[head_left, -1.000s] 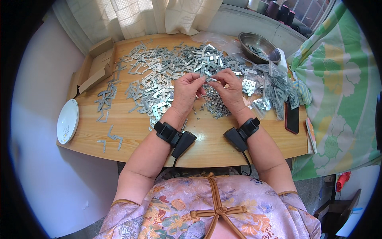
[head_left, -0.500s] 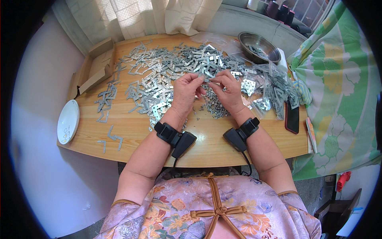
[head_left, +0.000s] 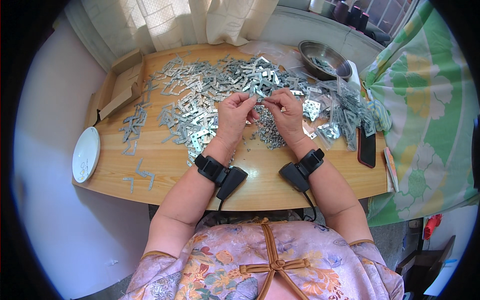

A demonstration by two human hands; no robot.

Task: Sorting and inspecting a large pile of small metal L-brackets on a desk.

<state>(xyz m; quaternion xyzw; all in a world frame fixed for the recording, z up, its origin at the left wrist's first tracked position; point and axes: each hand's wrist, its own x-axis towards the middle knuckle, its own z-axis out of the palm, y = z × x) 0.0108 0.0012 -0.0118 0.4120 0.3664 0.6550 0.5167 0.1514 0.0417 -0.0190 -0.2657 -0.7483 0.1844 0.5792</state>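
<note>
My left hand is closed in a pinch on a small grey metal bracket, held up over the middle of the table. Close against it, the thumb and fingers of my right hand are pinched together at the bracket's right end. Whatever small piece sits between those right fingertips is too small to make out. Below and between the hands lies a heap of small nuts and screws. A wide pile of flat metal corner brackets spreads behind and to the left of my hands.
Clear plastic bags of metal parts lie at the right, beside a black phone. A steel bowl stands at the back right. On the left are an open cardboard box, a white plate and several loose brackets.
My hands stay in nearly the same place, fingertips together at the bracket. The right fingers have shifted very slightly; nothing was put down or picked up.
</note>
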